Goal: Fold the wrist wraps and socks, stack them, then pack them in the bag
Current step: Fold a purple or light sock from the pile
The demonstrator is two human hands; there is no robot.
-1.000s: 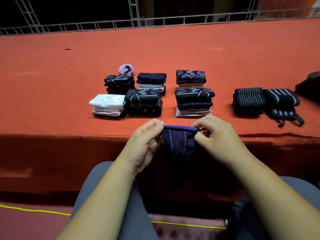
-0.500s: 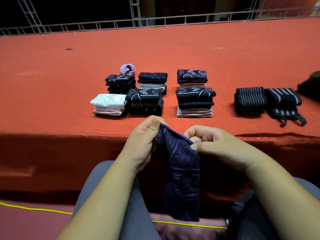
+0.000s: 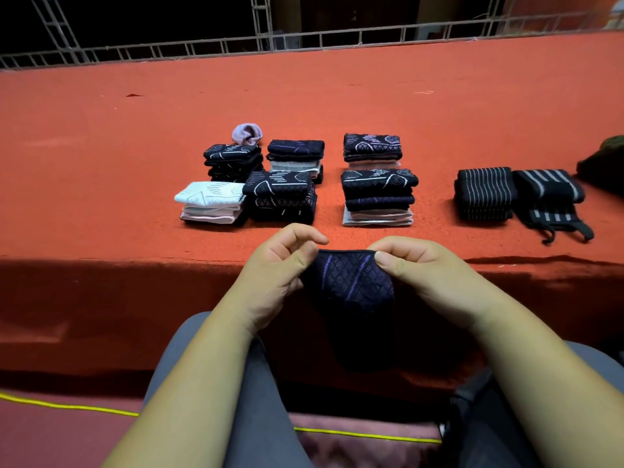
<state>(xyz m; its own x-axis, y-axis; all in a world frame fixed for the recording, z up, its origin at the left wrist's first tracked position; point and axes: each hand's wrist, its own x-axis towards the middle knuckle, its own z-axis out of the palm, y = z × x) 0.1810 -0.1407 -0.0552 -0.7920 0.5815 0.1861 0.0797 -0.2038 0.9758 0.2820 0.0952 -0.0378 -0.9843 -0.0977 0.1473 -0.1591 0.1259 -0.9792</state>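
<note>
A dark navy sock (image 3: 353,292) with purple lines hangs in front of the table edge. My left hand (image 3: 280,265) pinches its upper left corner and my right hand (image 3: 415,268) pinches its upper right corner, holding the top edge stretched flat. On the red table lie several stacks of folded socks (image 3: 376,194), one of them a white stack (image 3: 211,201), and a loose lilac sock (image 3: 247,133) behind them. Two black striped wrist wraps (image 3: 484,192) sit folded to the right, the right one (image 3: 548,197) with straps trailing.
A dark green bag (image 3: 604,163) shows at the far right edge of the table. The red table (image 3: 101,146) runs wide behind the stacks, with a metal truss railing (image 3: 304,38) at its far side. My grey-trousered legs and a yellow cord (image 3: 67,405) are below.
The sock, hanging long from my left hand half a second ago, is now held by both top corners and spread flat; my right hand shifted right and took hold of the far corner.
</note>
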